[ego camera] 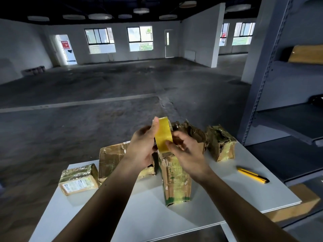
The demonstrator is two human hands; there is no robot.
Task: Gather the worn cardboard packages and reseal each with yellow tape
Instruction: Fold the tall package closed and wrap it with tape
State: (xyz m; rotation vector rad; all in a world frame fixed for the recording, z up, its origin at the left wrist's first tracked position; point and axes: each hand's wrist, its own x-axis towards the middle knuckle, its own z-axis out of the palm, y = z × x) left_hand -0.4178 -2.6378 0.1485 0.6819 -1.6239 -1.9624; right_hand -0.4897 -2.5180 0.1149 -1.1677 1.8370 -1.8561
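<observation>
Gathering looks done: five packages on the counter (227, 194). Far left, small labelled package (78, 181), glossy yellow over it, probably sealed. Next right, big box (111, 156), creased, some shine, can't tell if finished.

My left hand (141, 149) grips the tape roll (163, 135), held on edge above the packages. My right hand (187, 152) is on the roll too, fingers (179, 135) curled at its rim and thumb pressed on its face. My guess is I'm hunting for the tape end; no strip pulled out.

Just below, tall box (176, 182) stands upright with a ragged top, likely next. Behind it, torn package (190, 131), open and crumpled, still to do. Right of that, battered package (221, 144), corner split. So most of the resealing is left.

Counter is white and flat, with a yellow knife (252, 174) lying near its right edge. The room is big, with a bare concrete floor (87, 119), windows (139, 39) in the far wall and a grey shelf rack (262, 84) on the right.
</observation>
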